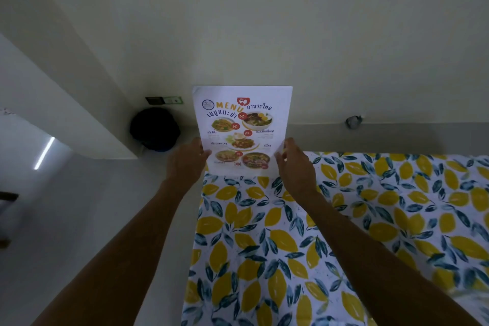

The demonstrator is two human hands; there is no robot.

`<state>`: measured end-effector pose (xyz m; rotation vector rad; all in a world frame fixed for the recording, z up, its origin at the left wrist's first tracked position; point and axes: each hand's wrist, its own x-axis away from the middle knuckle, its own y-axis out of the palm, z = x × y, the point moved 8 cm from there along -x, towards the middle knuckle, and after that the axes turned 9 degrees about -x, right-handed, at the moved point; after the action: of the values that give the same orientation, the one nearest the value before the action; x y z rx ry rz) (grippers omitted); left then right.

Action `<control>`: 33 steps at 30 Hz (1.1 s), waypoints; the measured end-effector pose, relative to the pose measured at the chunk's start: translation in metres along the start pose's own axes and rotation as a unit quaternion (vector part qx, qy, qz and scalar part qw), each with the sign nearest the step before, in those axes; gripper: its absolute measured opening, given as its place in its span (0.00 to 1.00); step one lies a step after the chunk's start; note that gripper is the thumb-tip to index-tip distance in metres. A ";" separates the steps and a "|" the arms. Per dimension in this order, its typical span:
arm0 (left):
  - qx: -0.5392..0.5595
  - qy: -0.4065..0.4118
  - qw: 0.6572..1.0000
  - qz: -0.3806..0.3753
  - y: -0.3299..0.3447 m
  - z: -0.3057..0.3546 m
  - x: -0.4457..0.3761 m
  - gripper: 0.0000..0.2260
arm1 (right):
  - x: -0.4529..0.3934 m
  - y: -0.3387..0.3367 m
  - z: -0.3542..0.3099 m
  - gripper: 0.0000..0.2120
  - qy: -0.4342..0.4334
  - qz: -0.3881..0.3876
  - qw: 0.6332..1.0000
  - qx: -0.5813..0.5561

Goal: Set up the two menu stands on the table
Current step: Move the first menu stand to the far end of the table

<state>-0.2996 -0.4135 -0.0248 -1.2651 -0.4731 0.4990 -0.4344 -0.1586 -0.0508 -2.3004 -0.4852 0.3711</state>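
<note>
Menu sheet [242, 127] headed "MENU", upright, left hand [186, 161] and right hand [293, 164] gripping its edges, lemon-print tablecloth [291, 246]

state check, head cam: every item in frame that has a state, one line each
menu: upright at the table's far left corner, printed side facing the camera, held at both side edges
left hand: gripping the menu's left edge
right hand: gripping the menu's right edge
tablecloth: spread over the table, lemon print, some wrinkles
black bag: on the floor against the wall
</note>
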 end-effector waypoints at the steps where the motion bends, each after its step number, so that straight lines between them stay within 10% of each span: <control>1: 0.008 0.000 1.000 -0.006 0.001 -0.001 -0.001 0.16 | 0.000 0.000 0.001 0.14 0.000 -0.001 1.000 0.000; 33: 0.022 -0.027 0.999 -0.025 -0.009 0.002 0.007 0.17 | -0.018 -0.014 0.000 0.13 0.015 -0.085 0.996 0.025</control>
<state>-0.2942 -0.4099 -0.0149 -1.1966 -0.5355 0.5004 -0.4537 -0.1575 -0.0386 -2.1949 -0.6437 0.2627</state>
